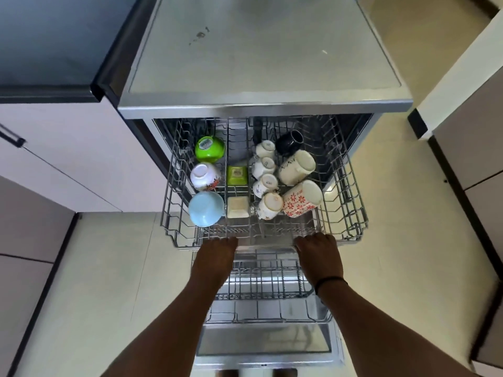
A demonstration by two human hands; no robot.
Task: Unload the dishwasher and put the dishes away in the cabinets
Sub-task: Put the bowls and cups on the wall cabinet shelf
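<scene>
The dishwasher's upper rack (351, 213) is pulled out, and both hands grip its front edge. My left hand (217, 254) holds the front left, my right hand (318, 251) the front right. On the rack's left side lie a green bowl (209, 148), a white flowered bowl (204, 176) and a light blue bowl (205, 208). The middle holds a small green square dish (237, 175) and a cream square dish (238, 207). On the right are several small white cups (265, 167), a black mug (290, 142), a cream mug (296, 167) and a red-flowered mug (302, 199).
Below the upper rack sits the lower rack (272, 281) over the open dishwasher door (264, 344). The grey dishwasher top (258, 50) lies beyond. White cabinets (54, 159) stand at the left, more cabinet fronts (468, 148) at the right. The floor is beige tile.
</scene>
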